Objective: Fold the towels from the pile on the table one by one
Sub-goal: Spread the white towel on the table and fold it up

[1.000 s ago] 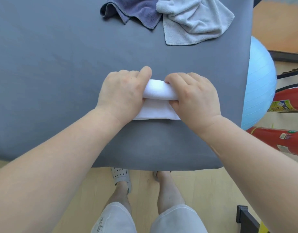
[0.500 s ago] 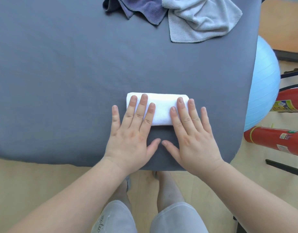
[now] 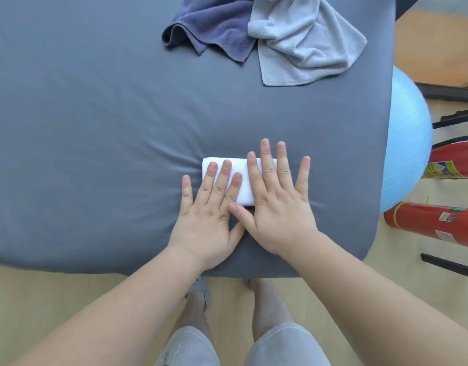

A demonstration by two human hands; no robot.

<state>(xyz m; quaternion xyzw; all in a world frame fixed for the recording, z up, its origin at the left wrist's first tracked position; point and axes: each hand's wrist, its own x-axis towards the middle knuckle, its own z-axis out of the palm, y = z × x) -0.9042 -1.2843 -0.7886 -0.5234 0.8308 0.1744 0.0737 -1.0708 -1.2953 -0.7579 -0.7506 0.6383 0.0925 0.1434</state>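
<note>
A small white towel (image 3: 242, 180), folded into a compact rectangle, lies on the grey table (image 3: 95, 154) near its front edge. My left hand (image 3: 209, 207) rests flat with spread fingers on the towel's left half. My right hand (image 3: 277, 199) lies flat over the right half and hides that end. Neither hand grips anything. At the far edge of the table sits the pile: a crumpled dark purple towel (image 3: 214, 27) and a light grey towel (image 3: 304, 40) beside it, overlapping.
A light blue exercise ball (image 3: 404, 138) presses against the table's right edge. Red fire extinguishers (image 3: 438, 223) lie on the wooden floor to the right. My legs and a shoe (image 3: 198, 291) show below the front edge.
Both hands went from clutching the rolled towel to lying flat on it. Since half a second ago my right hand has slid forward and left, covering the towel's right end.
</note>
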